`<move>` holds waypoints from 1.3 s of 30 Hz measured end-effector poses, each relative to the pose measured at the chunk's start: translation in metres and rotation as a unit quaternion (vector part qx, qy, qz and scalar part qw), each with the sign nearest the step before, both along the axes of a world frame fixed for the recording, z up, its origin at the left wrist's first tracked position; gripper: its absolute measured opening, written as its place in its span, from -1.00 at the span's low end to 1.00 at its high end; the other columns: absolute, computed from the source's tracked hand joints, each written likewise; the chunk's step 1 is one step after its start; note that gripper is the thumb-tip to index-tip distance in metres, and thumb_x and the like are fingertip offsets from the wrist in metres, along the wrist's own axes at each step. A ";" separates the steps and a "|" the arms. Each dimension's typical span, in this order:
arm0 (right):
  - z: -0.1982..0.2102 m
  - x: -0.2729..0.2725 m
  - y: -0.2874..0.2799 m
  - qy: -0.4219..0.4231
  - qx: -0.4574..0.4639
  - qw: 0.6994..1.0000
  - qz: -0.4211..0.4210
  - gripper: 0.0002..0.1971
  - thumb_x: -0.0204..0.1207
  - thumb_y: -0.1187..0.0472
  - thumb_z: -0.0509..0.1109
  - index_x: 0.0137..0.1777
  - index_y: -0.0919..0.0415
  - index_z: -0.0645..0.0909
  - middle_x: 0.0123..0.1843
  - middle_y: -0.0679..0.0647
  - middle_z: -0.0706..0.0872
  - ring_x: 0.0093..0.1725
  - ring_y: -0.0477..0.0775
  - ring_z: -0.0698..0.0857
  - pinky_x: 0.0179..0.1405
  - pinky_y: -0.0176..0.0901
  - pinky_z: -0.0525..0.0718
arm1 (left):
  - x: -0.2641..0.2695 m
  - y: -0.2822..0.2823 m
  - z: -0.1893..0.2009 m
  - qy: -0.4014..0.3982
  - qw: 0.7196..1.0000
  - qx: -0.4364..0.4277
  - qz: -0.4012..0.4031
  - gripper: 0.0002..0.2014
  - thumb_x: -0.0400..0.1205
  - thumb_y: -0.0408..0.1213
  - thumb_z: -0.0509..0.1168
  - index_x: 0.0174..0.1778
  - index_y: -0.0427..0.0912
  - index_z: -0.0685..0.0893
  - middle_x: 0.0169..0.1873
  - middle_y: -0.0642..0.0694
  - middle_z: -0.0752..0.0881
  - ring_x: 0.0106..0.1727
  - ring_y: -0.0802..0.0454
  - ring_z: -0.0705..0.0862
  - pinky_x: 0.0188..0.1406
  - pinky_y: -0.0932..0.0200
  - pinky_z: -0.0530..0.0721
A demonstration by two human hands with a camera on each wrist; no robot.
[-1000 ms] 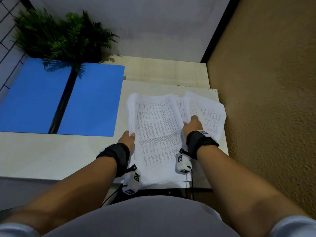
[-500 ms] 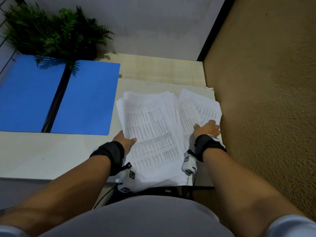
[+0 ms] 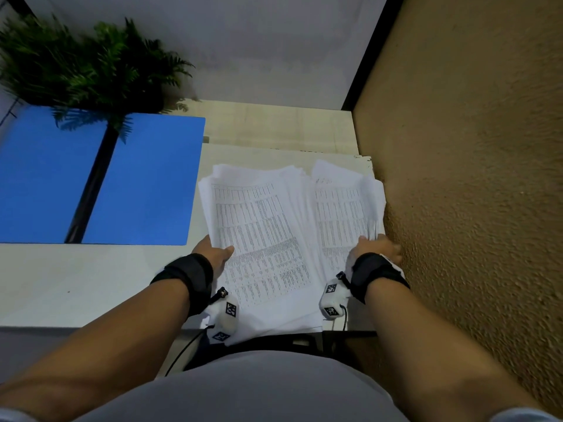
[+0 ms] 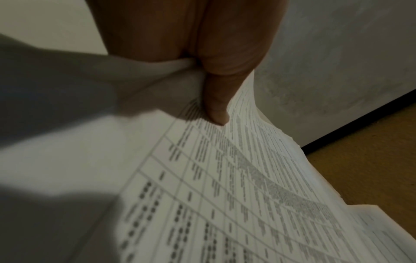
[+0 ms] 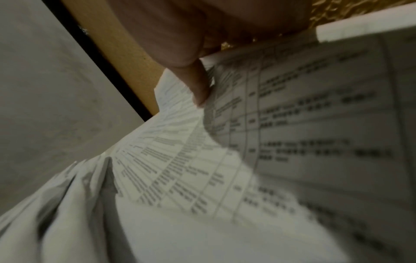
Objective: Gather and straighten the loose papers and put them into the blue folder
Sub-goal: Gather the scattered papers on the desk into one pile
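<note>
Presently, at the pale desk (image 3: 76, 284):
Folder: open blue plastic folder with a black spine (image 3: 146, 184) lies flat, well to the left of the left fingers; both leaves bare of sheets, fern fronds overhanging its far edge.
Papers: loose white printed sheets with tables of small text (image 3: 262, 239), fanned and uneven, between the two hands, near edge overhanging the desk; right part lies close against the rough ochre wall (image 3: 472, 208).
Left hand: left hand (image 3: 213, 254) at the left edge of the stack; in the left wrist view its thumb (image 4: 216, 106) presses on the top sheet with the paper edge bunched in the crook, so it grips the stack; fingers underneath hidden.
Right hand: right hand (image 3: 376, 249) at the right edge; in the right wrist view one finger (image 5: 199, 85) lies on the printed face where the sheets (image 5: 180, 160) curl upward; it pinches that edge.
Pose: both forearms reach forward, wrists wearing black straps, backs of the hands up.
Plant: green fern (image 3: 85, 62) beyond the folder.
</note>
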State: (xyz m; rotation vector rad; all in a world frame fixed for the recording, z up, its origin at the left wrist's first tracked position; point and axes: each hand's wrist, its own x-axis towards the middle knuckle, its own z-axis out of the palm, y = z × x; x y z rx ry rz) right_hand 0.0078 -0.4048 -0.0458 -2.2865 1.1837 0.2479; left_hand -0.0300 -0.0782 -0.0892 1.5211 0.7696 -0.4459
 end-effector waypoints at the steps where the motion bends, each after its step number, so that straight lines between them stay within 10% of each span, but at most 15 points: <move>1: -0.005 0.000 -0.003 -0.038 0.033 0.999 0.011 -0.54 0.51 0.07 0.40 0.39 0.18 0.54 0.41 0.30 0.54 0.35 0.34 0.52 0.37 0.16 0.53 | 0.000 0.000 0.001 0.001 1.000 0.000 0.002 -0.54 0.58 -0.44 0.37 0.41 -0.21 0.52 0.32 -0.27 0.68 0.32 -0.29 0.65 0.40 -0.32 0.55; 6: 0.002 -0.001 -0.003 -0.149 0.231 0.956 -0.099 -0.25 0.24 0.30 0.59 0.43 0.10 0.36 0.17 0.09 0.67 0.05 0.20 0.71 0.20 0.17 0.69 | -0.001 -0.003 0.003 -0.010 1.000 -0.009 0.018 -0.54 0.52 -0.49 0.43 0.35 -0.22 0.59 0.29 -0.24 0.70 0.28 -0.27 0.68 0.38 -0.31 0.57; 9: 0.021 -0.001 0.000 -0.123 0.301 0.938 -0.122 -0.56 0.39 0.42 0.55 0.26 0.27 0.56 0.09 0.19 0.68 0.06 0.23 0.69 0.17 0.07 0.66 | -0.001 -0.002 0.001 -0.002 1.000 -0.022 0.014 -0.52 0.44 -0.50 0.50 0.28 -0.22 0.64 0.25 -0.23 0.73 0.26 -0.27 0.70 0.36 -0.31 0.58; 14: 0.080 0.008 -0.001 -0.213 0.070 0.973 0.048 -0.86 0.45 0.23 0.44 -0.01 0.22 0.68 -0.09 0.23 0.76 -0.07 0.31 0.75 -0.02 0.08 0.72 | 0.002 0.002 -0.015 0.027 0.999 -0.017 0.020 -0.27 0.21 -0.34 0.65 0.34 -0.25 0.62 0.22 -0.21 0.76 0.21 -0.25 0.72 0.33 -0.31 0.60; 17: 0.138 0.020 0.002 -0.357 0.055 0.929 0.083 -0.80 0.44 0.20 0.48 0.07 0.13 0.72 -0.08 0.08 0.80 -0.05 0.16 0.78 0.00 0.01 0.75 | 0.005 0.006 -0.024 0.025 1.000 -0.008 0.011 -0.07 0.03 -0.20 0.68 0.39 -0.25 0.57 0.27 -0.19 0.73 0.24 -0.24 0.71 0.35 -0.28 0.59; 21: 0.186 0.020 0.021 -0.466 0.209 0.851 0.124 -0.65 0.39 0.35 0.51 0.06 -0.09 0.66 -0.01 -0.11 0.81 0.02 -0.12 0.81 0.00 -0.21 0.78 | -0.001 -0.007 0.019 0.013 1.000 0.014 -0.024 -0.44 0.41 -0.33 0.58 0.33 -0.27 0.60 0.25 -0.16 0.71 0.26 -0.19 0.68 0.38 -0.20 0.59; 27: 0.120 0.006 0.061 -0.291 0.226 0.917 0.157 -0.71 0.43 0.39 0.49 0.05 0.13 0.50 -0.15 -0.07 0.67 -0.17 -0.01 0.70 -0.37 -0.33 0.67 | -0.003 -0.011 0.036 0.015 0.996 0.063 -0.053 -0.19 0.55 0.36 0.14 0.56 -0.18 0.41 0.49 -0.21 0.54 0.51 -0.24 0.50 0.52 -0.17 0.42; 31: 0.064 -0.005 0.083 -0.125 0.153 0.955 0.221 -0.64 0.49 0.16 0.47 0.16 0.21 0.38 -0.06 0.08 0.58 -0.08 0.20 0.63 -0.26 -0.17 0.55 | 0.001 -0.007 0.037 0.074 0.997 -0.022 -0.028 0.11 0.23 0.68 0.03 0.60 0.01 0.35 0.56 0.01 0.43 0.57 -0.13 0.40 0.56 -0.19 0.34; 35: 0.042 -0.005 0.086 -0.097 0.148 0.958 0.225 -0.59 0.46 -0.02 0.49 0.01 0.15 0.34 -0.03 0.08 0.52 -0.11 0.13 0.56 -0.20 -0.14 0.49 | -0.003 -0.004 0.028 0.032 0.995 0.058 -0.077 -0.26 0.51 0.20 0.27 0.54 -0.15 0.39 0.43 -0.12 0.58 0.38 -0.15 0.58 0.40 -0.05 0.52; 39: 0.045 -0.002 0.069 -0.113 0.124 0.969 0.182 -0.83 0.56 0.42 0.30 -0.22 0.23 0.44 -0.38 -0.05 0.57 -0.32 -0.06 0.61 -0.52 -0.31 0.45 | -0.002 -0.008 0.034 0.030 0.982 0.150 -0.112 -0.52 0.74 -0.13 0.15 0.54 -0.27 0.36 0.43 -0.23 0.56 0.42 -0.24 0.55 0.30 0.08 0.47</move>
